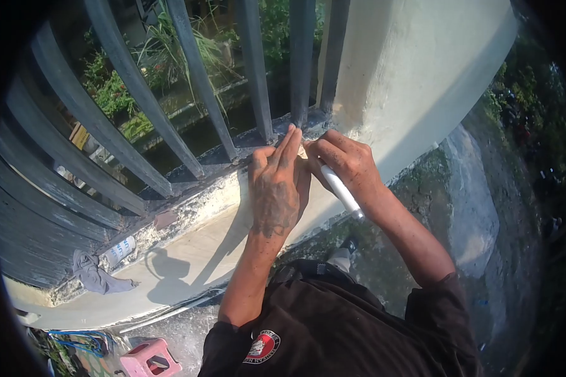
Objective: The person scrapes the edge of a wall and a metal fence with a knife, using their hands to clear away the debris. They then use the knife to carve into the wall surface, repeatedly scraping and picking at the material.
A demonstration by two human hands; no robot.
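Observation:
My right hand (344,162) is closed round a tool with a white handle (341,188). The handle slants down toward my forearm and ends in a greyish tip; the tool's working end is hidden by my fingers. Close beside it, my left hand (274,188) has two fingers stretched out side by side, their tips at the foot of the grey metal bars (300,63). Its other fingers are bent, and nothing shows in it. Both hands are over the ledge (217,200), whose pale surface is worn and patchy, near the white pillar (415,69).
A grey cloth (100,274) and a white can with blue lettering (121,250) lie on the ledge at left. Below stands a pink stool (149,358), near blue cord (75,339). Plants (116,94) grow behind the bars. Shadows fall across the low wall.

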